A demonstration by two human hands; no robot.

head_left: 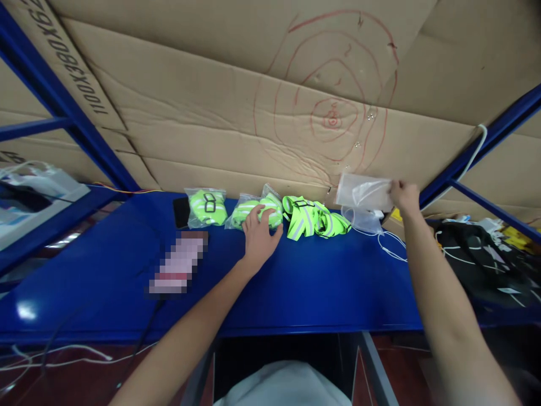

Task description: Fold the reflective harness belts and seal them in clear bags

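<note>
My right hand grips one end of a clear plastic bag, lifted above the right part of the shelf. My left hand rests with spread fingers over a bagged bundle of neon-yellow reflective straps, fingertips touching or just above it. Farther left lies another bagged bundle with a black buckle showing. Between my hands, a loose folded reflective strap bundle lies unbagged on the blue shelf.
A phone with a blurred screen and a black object lie to the left. White cable coils at the right, near a black bag. Cardboard forms the back wall, framed by blue metal posts.
</note>
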